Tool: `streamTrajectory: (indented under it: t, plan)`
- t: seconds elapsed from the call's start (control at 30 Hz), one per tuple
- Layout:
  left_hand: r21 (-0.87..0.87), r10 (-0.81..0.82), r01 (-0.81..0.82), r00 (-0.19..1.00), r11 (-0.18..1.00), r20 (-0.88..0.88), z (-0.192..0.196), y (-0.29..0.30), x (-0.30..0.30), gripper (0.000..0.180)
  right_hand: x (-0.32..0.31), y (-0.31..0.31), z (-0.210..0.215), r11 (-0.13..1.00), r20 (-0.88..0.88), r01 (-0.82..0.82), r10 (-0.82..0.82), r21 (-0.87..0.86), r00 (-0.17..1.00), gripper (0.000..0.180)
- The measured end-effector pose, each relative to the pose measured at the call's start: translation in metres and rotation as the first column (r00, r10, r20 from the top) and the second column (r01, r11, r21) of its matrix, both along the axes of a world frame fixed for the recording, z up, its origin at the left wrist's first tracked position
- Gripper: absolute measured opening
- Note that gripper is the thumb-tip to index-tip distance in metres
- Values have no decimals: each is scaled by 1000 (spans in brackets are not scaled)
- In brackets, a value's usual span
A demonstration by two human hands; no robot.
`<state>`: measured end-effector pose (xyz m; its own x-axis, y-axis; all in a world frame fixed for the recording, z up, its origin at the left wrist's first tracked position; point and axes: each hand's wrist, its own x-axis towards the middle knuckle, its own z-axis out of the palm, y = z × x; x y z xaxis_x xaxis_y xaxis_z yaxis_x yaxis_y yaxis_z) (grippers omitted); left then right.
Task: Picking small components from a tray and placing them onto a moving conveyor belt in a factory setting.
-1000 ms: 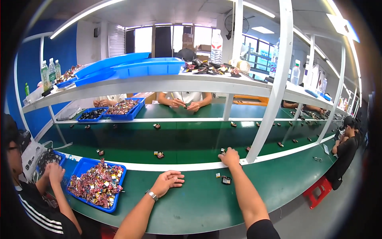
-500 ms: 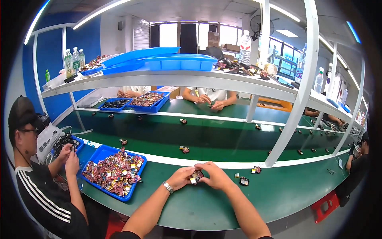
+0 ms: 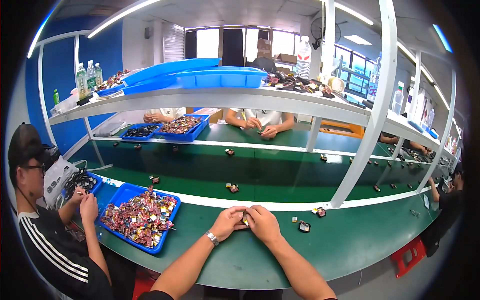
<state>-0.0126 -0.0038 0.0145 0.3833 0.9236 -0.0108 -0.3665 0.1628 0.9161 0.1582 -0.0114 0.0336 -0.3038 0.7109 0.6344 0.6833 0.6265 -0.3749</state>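
Both my hands meet over the near green bench, fingers wrapped round a small dark electronic part [image 3: 245, 219] with a pale yellow patch; most of it is hidden. My left hand [image 3: 226, 223], with a watch on the wrist, closes on its left side. From the right, my right hand [image 3: 265, 226] grips the same part with bent fingers. Just right of the hands lie a black square part [image 3: 304, 226], a small pale yellow piece [image 3: 295, 219] and a reddish-black part [image 3: 320, 212]. Left of my hands sits a blue tray [image 3: 162, 239] heaped with reddish parts.
Scattered small parts [image 3: 232, 188] lie on the green conveyor [image 3: 280, 185] beyond the white rail [image 3: 215, 202]. A slanting white post [image 3: 357, 155] rises at the right, under a shelf [image 3: 220, 100]. A co-worker [image 3: 55, 225] sits at left; others work across the belt and at far right.
My fingers have drawn in around the part and cover more of it. My right hand has moved slightly left. The view has shifted a little.
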Motion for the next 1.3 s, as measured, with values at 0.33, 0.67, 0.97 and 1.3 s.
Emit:
streamTrajectory:
  t: [0.33,0.67,0.97,1.3]
  plan:
    - [2,19,-19,999,1000,-51,2,-2,1,30,14,1,2,983,-101,-167,159,-76,982,11]
    - [88,-96,102,993,991,-72,1,0,-3,35,14,-3,6,978,-87,-130,116,-165,989,10]
    - [31,-98,100,994,994,-56,-1,-1,0,25,22,-4,4,952,-140,-233,208,-198,968,11]
    - [15,-99,100,995,995,-5,-4,3,-1,23,7,-10,-3,996,-184,-44,29,-76,983,9]
